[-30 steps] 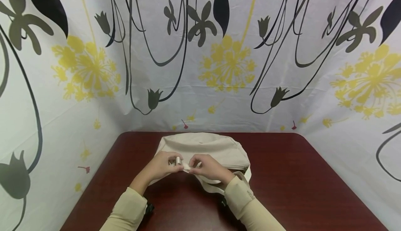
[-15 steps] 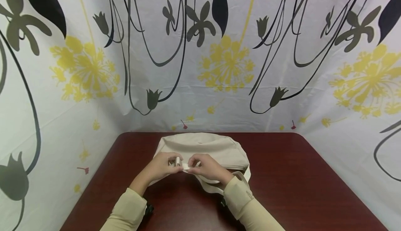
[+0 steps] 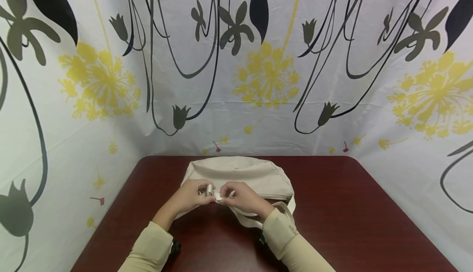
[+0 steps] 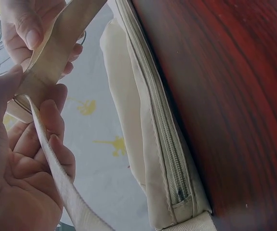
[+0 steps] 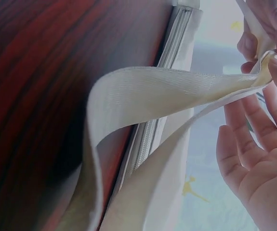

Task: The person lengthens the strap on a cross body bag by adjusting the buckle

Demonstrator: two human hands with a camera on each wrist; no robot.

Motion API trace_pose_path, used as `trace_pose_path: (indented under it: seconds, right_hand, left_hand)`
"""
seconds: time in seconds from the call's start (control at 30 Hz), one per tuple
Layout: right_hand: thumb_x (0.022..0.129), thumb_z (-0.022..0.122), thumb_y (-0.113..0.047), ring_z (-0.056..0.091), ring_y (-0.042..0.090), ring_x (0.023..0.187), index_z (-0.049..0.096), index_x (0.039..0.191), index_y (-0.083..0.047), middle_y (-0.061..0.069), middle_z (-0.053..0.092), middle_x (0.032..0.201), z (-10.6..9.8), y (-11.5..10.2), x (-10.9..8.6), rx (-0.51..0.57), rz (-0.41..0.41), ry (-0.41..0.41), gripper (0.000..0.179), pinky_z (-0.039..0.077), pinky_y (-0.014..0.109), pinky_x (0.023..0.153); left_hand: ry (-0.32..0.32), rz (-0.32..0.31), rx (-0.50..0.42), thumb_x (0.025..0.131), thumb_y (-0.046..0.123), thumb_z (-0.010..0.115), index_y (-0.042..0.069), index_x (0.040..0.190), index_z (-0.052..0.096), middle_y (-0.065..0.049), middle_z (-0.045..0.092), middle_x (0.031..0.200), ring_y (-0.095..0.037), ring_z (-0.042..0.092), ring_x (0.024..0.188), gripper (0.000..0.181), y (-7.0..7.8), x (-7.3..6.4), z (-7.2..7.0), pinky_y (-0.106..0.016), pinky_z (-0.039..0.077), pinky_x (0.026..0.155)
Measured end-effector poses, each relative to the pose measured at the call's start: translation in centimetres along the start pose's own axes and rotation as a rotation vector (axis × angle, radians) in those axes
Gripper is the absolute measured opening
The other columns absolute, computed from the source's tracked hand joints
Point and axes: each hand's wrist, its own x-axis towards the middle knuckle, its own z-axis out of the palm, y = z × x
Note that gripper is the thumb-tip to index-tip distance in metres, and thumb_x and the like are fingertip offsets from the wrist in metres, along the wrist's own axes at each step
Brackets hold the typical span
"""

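Note:
A cream fabric bag (image 3: 236, 170) lies near the back of the table, its zipper (image 4: 164, 130) running along the near side. In front of it my left hand (image 3: 193, 193) pinches the bag's strap (image 4: 66, 41) beside a small metal strap slider (image 4: 20, 103). My right hand (image 3: 242, 197) pinches the same strap a short way to the right, fingertips close to those of the left. In the right wrist view the strap (image 5: 143, 91) loops down from the right hand (image 5: 268, 159) past the zipper. Part of the slider is hidden behind the left fingers.
The dark red table (image 3: 329, 206) has rounded far corners. A white cloth (image 3: 273, 128) printed with flowers hangs behind it and on both sides. Small black objects (image 3: 175, 246) show beside the sleeves.
The right fingertips have shifted slightly left along the strap, closer to the left hand. The left hand keeps its grip, and the bag stays in place.

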Motion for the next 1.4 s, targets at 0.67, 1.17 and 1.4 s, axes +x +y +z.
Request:
trace_pose_path:
  seconds: [0.67, 1.17, 1.4]
  right_hand:
    - [0.093, 0.076, -0.018, 0.062, 0.009, 0.089, 0.063, 0.098, -0.017, -0.008, 0.065, 0.095, 0.1, 0.9, -0.3, -0.048, 0.026, -0.06, 0.014, 0.053, 0.033, 0.082]
    - [0.091, 0.077, -0.016, 0.063, 0.01, 0.089, 0.065, 0.095, -0.018, -0.009, 0.067, 0.096, 0.6, 1.3, -0.4, -0.021, -0.013, -0.02, 0.013, 0.053, 0.032, 0.081]
    - [0.092, 0.076, -0.014, 0.064, 0.012, 0.091, 0.065, 0.092, -0.016, -0.006, 0.069, 0.099, 0.9, 1.2, -0.3, -0.001, -0.057, -0.005, 0.011, 0.054, 0.037, 0.084]
  left_hand:
    - [-0.011, -0.019, -0.016, 0.088, 0.029, 0.081, 0.025, 0.094, 0.07, 0.014, 0.063, 0.078, -0.006, 0.055, 0.067, 0.013, -0.2, -0.2, -0.1, -0.026, 0.048, 0.063]
    - [-0.026, -0.014, -0.014, 0.088, 0.028, 0.08, 0.021, 0.099, 0.072, 0.014, 0.062, 0.081, -0.006, 0.056, 0.071, 0.016, -0.1, -0.3, -0.2, -0.026, 0.048, 0.065]
    - [-0.025, -0.011, -0.013, 0.089, 0.028, 0.08, 0.019, 0.098, 0.072, 0.014, 0.062, 0.08, -0.006, 0.055, 0.07, 0.015, 0.0, -0.3, -0.3, -0.026, 0.048, 0.065]
